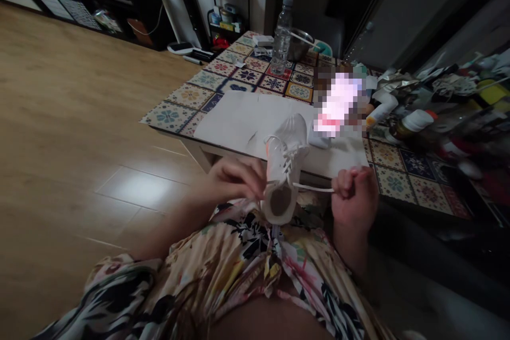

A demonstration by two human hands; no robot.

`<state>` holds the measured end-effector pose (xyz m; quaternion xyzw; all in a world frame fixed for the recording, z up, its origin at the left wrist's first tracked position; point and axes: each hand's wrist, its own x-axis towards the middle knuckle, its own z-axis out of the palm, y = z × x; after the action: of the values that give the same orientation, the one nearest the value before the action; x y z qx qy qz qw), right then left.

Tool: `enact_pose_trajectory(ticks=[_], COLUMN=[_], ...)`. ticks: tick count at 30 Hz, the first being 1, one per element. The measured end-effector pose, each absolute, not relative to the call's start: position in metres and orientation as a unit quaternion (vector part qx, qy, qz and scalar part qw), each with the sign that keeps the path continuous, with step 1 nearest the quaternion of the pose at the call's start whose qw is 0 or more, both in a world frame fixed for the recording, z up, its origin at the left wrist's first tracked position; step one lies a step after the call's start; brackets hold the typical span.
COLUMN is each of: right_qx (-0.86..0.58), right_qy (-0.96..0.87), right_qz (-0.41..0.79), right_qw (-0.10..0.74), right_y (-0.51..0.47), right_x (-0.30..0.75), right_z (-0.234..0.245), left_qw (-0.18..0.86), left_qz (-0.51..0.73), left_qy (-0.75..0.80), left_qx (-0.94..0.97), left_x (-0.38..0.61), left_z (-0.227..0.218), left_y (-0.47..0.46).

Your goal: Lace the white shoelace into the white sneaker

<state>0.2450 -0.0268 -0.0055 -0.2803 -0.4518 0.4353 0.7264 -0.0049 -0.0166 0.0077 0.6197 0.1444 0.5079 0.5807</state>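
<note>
White sneaker (285,170) sits above the flowery dress (247,260) on the lap, sole toward the person. The left hand (233,180) holds it, fingers together on its edge. The right hand (354,196) squeezes its fingers shut on a white lace (313,187) that runs tight from the shoe.

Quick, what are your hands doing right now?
Left hand: closed, holding the white sneaker.
Right hand: closed, pinching the white shoelace.
</note>
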Motion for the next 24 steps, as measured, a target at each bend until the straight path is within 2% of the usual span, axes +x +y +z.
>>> enact_pose_trajectory(ticks=[3,6,9,14,20,24], right_qx=[-0.33,-0.296,-0.269,-0.269,-0.327,-0.374], right_qy=[-0.589,-0.751,-0.805,-0.808,-0.71,-0.691], right_qz=[0.324,0.262,0.233,0.221,0.234,0.231], right_qw=[0.663,0.528,0.475,0.475,0.578,0.574], right_y=[-0.034,-0.038,-0.038,-0.039,-0.045,-0.044], right_x=[0.229,0.22,0.219,0.221,0.22,0.22], right_z=[-0.018,-0.019,-0.012,-0.006,-0.016,-0.017], left_qw=[0.63,0.672,0.639,0.576,0.572,0.529], left_qz=[0.417,0.417,0.449,0.468,0.411,0.406], left_qy=[0.246,0.275,0.276,0.262,0.209,0.204], left_qx=[0.608,0.547,0.559,0.616,0.679,0.717], left_x=[0.01,0.024,0.029,0.028,0.025,0.024], left_z=[0.005,-0.001,-0.004,-0.001,-0.002,-0.003], left_y=[-0.024,-0.023,-0.02,-0.022,-0.027,-0.027])
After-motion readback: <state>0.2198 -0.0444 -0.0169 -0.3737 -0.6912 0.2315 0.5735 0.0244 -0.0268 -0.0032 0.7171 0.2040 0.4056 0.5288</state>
